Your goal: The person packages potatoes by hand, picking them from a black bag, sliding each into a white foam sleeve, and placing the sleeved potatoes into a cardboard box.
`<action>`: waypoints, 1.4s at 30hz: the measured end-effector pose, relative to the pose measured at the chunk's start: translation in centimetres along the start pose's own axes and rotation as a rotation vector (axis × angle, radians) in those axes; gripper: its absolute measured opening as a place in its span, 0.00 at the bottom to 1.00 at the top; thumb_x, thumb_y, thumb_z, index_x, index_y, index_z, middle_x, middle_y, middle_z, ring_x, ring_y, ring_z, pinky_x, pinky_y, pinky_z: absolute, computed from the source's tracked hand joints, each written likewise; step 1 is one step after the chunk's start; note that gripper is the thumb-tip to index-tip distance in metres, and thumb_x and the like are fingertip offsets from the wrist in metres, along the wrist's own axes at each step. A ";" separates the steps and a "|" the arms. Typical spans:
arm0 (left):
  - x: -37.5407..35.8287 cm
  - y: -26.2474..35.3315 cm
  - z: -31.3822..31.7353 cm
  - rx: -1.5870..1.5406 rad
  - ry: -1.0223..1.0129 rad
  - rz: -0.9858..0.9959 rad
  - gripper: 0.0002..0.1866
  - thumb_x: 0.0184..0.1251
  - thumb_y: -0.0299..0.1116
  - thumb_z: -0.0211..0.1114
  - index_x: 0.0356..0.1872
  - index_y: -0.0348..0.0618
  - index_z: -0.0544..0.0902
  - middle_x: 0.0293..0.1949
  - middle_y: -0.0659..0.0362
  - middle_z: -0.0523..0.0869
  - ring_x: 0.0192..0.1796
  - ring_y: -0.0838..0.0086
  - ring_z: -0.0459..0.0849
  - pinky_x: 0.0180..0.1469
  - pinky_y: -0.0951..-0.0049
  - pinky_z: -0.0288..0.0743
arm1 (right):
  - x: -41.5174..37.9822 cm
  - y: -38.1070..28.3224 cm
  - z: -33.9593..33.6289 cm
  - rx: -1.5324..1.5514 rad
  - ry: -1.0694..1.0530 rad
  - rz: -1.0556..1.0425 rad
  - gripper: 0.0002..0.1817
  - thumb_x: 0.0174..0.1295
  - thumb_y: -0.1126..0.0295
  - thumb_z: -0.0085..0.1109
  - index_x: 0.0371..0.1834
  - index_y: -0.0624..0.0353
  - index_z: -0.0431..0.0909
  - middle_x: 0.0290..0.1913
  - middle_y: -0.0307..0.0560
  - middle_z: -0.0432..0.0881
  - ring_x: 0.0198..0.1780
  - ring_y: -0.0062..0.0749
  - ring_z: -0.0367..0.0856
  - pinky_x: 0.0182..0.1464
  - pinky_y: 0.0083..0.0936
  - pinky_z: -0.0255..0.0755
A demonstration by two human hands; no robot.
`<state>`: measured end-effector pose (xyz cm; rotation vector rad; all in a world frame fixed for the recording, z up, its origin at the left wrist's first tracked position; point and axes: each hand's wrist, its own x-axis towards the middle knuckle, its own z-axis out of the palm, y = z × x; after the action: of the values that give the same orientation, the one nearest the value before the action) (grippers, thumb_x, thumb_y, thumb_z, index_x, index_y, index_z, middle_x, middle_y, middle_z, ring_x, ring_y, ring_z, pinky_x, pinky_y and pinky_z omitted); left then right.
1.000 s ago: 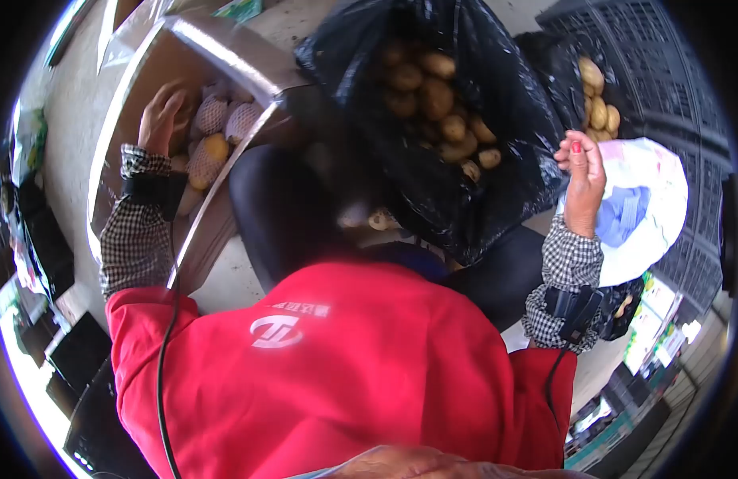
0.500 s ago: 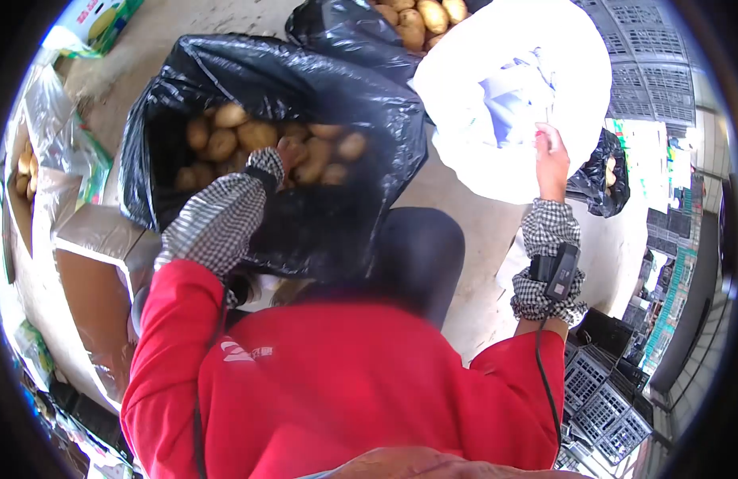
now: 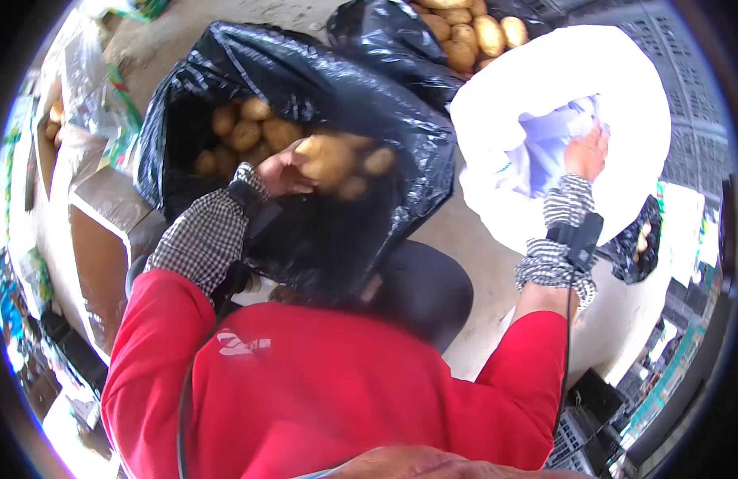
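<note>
A large potato (image 3: 327, 160) is gripped in my left hand (image 3: 286, 170), raised over the open box lined with a black plastic bag (image 3: 305, 231). Inside that bag lie several loose potatoes (image 3: 245, 136). My right hand (image 3: 587, 153) reaches into the mouth of a white sack (image 3: 497, 104), against its bluish-white inner lining (image 3: 544, 148). Its fingers are partly hidden by blur and glare, so whether they grip the lining is unclear.
A second black bag (image 3: 385, 40) with potatoes (image 3: 465, 36) stands beyond. A smaller black bag (image 3: 634, 247) sits right of the sack. Cardboard boxes (image 3: 102, 247) are on the left, and grey crates (image 3: 572, 435) at lower right.
My left hand has come up out of the potatoes with a large one in its grip. My right hand has moved further into the white sack. The view has shifted somewhat.
</note>
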<state>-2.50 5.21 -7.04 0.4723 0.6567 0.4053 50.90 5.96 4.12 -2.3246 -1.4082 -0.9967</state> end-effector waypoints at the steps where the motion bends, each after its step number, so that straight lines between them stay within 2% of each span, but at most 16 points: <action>1: -0.9 0.2 0.7 -0.158 -0.092 0.014 0.30 0.55 0.43 0.59 0.58 0.44 0.62 0.51 0.51 0.74 0.46 0.62 0.77 0.43 0.63 0.76 | 0.1 -0.2 0.4 -0.051 -0.116 0.009 0.21 0.50 0.67 0.52 0.51 0.44 0.66 0.53 0.39 0.70 0.56 0.36 0.65 0.55 0.39 0.60; 3: -1.8 0.7 2.1 -0.184 -0.124 0.079 0.32 0.54 0.50 0.59 0.58 0.45 0.63 0.50 0.52 0.75 0.49 0.61 0.76 0.43 0.64 0.75 | -0.1 -0.4 -0.5 -0.167 -0.338 0.022 0.25 0.50 0.66 0.55 0.53 0.42 0.64 0.54 0.38 0.70 0.57 0.35 0.64 0.57 0.36 0.57; 6: -2.7 0.9 4.6 -0.194 -0.035 0.166 0.33 0.54 0.50 0.60 0.58 0.44 0.63 0.51 0.53 0.74 0.51 0.62 0.74 0.45 0.64 0.75 | -1.1 0.0 -0.5 -0.097 -0.389 -0.074 0.19 0.48 0.67 0.54 0.47 0.41 0.68 0.50 0.31 0.71 0.56 0.29 0.64 0.53 0.37 0.58; 9: -3.5 -0.1 6.0 -0.264 -0.091 0.261 0.33 0.53 0.49 0.61 0.58 0.45 0.63 0.51 0.53 0.74 0.51 0.62 0.74 0.46 0.64 0.74 | -1.7 -0.2 -0.6 -0.116 -0.490 -0.072 0.18 0.47 0.66 0.56 0.44 0.42 0.68 0.46 0.32 0.74 0.54 0.27 0.67 0.52 0.36 0.58; 14: -6.2 -1.2 7.3 -0.235 -0.180 0.241 0.37 0.51 0.48 0.64 0.60 0.47 0.60 0.55 0.54 0.70 0.54 0.65 0.71 0.51 0.66 0.71 | -2.5 0.1 -4.6 0.088 -0.272 -0.306 0.15 0.52 0.68 0.54 0.44 0.48 0.69 0.41 0.39 0.77 0.46 0.36 0.73 0.48 0.35 0.62; 19: -8.7 0.3 13.3 0.084 -0.262 0.381 0.40 0.46 0.40 0.68 0.59 0.36 0.58 0.54 0.53 0.70 0.54 0.67 0.72 0.58 0.64 0.64 | -3.3 -4.4 -14.8 0.622 -0.226 -0.150 0.10 0.58 0.72 0.48 0.42 0.57 0.72 0.39 0.46 0.77 0.43 0.36 0.75 0.45 0.30 0.68; 23: -9.4 0.5 15.9 0.450 -0.328 0.579 0.39 0.45 0.40 0.68 0.58 0.37 0.60 0.54 0.51 0.69 0.57 0.63 0.68 0.60 0.68 0.60 | -6.7 -10.5 -22.1 1.064 -0.365 -0.373 0.06 0.56 0.76 0.50 0.36 0.61 0.73 0.34 0.49 0.76 0.37 0.39 0.76 0.40 0.28 0.68; 25: -10.5 1.3 16.6 0.998 -0.276 0.793 0.40 0.43 0.36 0.70 0.59 0.39 0.61 0.58 0.53 0.63 0.62 0.66 0.60 0.62 0.67 0.54 | -8.1 -14.1 -26.3 1.127 -0.432 -0.490 0.06 0.54 0.79 0.51 0.35 0.61 0.73 0.31 0.48 0.76 0.35 0.38 0.76 0.38 0.26 0.69; 26: -10.9 1.0 17.1 1.046 -0.259 0.879 0.39 0.41 0.38 0.71 0.57 0.40 0.63 0.58 0.52 0.62 0.63 0.64 0.57 0.63 0.66 0.52 | -8.8 -15.5 -27.0 1.188 -0.431 -0.546 0.06 0.54 0.78 0.51 0.35 0.61 0.74 0.31 0.47 0.76 0.35 0.38 0.76 0.38 0.27 0.69; 30: -15.5 0.5 17.8 1.158 -0.198 0.822 0.37 0.40 0.40 0.71 0.56 0.42 0.67 0.55 0.49 0.64 0.60 0.58 0.60 0.62 0.63 0.53 | -10.5 -20.1 -30.8 1.269 -0.479 -0.687 0.06 0.53 0.76 0.53 0.34 0.60 0.76 0.33 0.48 0.78 0.36 0.38 0.77 0.37 0.26 0.70; 34: -19.5 -0.3 16.1 1.142 -0.140 0.872 0.36 0.43 0.41 0.70 0.55 0.41 0.67 0.55 0.48 0.65 0.59 0.59 0.61 0.62 0.63 0.54 | -11.7 -23.5 -32.7 1.417 -0.733 -0.674 0.07 0.53 0.74 0.55 0.35 0.60 0.76 0.32 0.45 0.79 0.37 0.31 0.78 0.39 0.23 0.70; 35: -20.5 -0.4 15.7 0.989 -0.191 0.852 0.34 0.46 0.40 0.69 0.55 0.39 0.67 0.55 0.49 0.65 0.59 0.62 0.62 0.61 0.64 0.55 | -11.9 -24.1 -33.4 1.569 -0.905 -0.516 0.08 0.54 0.74 0.55 0.36 0.62 0.76 0.33 0.42 0.79 0.37 0.27 0.77 0.41 0.22 0.70; 37: -23.1 -0.9 15.7 0.481 -0.271 0.732 0.33 0.49 0.39 0.68 0.56 0.37 0.65 0.53 0.52 0.68 0.56 0.66 0.67 0.60 0.66 0.58 | -11.0 -25.4 -32.9 2.242 -1.387 0.187 0.11 0.55 0.74 0.54 0.41 0.65 0.74 0.39 0.45 0.77 0.43 0.29 0.75 0.48 0.23 0.69; 39: -25.1 -1.3 15.2 0.077 -0.322 0.727 0.35 0.50 0.38 0.67 0.58 0.38 0.62 0.50 0.57 0.72 0.51 0.71 0.71 0.54 0.72 0.66 | -13.7 -27.6 -33.0 1.970 -1.154 -0.639 0.22 0.61 0.59 0.47 0.53 0.61 0.64 0.52 0.50 0.69 0.55 0.33 0.67 0.59 0.30 0.60; 41: -26.9 -0.5 15.5 0.051 -0.190 0.732 0.34 0.52 0.40 0.65 0.59 0.41 0.61 0.45 0.63 0.74 0.42 0.83 0.73 0.34 0.86 0.70 | -15.1 -29.5 -33.8 2.261 -1.824 -0.027 0.24 0.62 0.56 0.42 0.57 0.59 0.60 0.57 0.46 0.66 0.59 0.35 0.64 0.63 0.33 0.55; 42: -27.7 -0.5 14.7 0.035 -0.152 0.757 0.33 0.53 0.42 0.64 0.59 0.41 0.62 0.44 0.64 0.75 0.40 0.85 0.73 0.32 0.87 0.68 | -15.1 -30.6 -34.5 2.216 -1.808 -0.012 0.24 0.63 0.56 0.41 0.57 0.59 0.61 0.57 0.45 0.66 0.58 0.34 0.64 0.62 0.33 0.55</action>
<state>-12.74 -13.22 16.21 0.7740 0.3164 1.0607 5.54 -7.13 15.40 -0.6017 -1.0754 2.1513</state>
